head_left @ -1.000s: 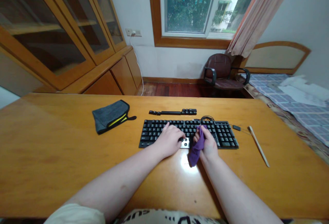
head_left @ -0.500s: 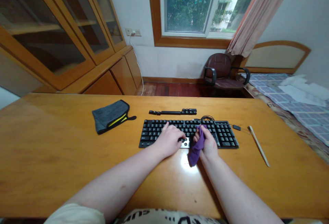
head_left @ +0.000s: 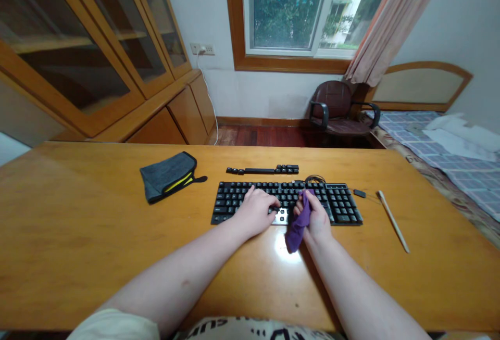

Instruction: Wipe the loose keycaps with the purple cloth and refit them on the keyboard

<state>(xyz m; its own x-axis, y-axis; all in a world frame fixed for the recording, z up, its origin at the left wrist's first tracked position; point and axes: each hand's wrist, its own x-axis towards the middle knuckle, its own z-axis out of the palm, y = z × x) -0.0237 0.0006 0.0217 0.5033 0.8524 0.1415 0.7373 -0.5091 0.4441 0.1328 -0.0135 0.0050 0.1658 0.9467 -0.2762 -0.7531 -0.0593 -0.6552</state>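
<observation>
My left hand (head_left: 258, 211) rests on the black keyboard (head_left: 346, 207), its palm low over the keys. Its thumb and forefinger are bent together around a black keycap (head_left: 273, 209) at the edge of the bare plate; the other fingers lie over the keys and partly hide them. A bare silver plate (head_left: 282, 217) shows in the bottom row, where keycaps are off. My right hand (head_left: 316, 216) is closed around a crumpled purple cloth (head_left: 298, 230), which hangs down over the keyboard's front edge. Loose black keycaps and a long space bar (head_left: 259, 171) lie in a row behind the keyboard.
A folded grey cloth (head_left: 167, 173) with yellow inside lies at the left. To the right are a small dark piece (head_left: 360, 193) with a thin wire and a pale stick (head_left: 394, 221). A coiled black cable (head_left: 314, 179) sits behind the keyboard on the wooden table (head_left: 97, 225).
My left hand has shifted very slightly, its thumb and forefinger moving a little up and left. My right hand and the purple cloth stay as they were.
</observation>
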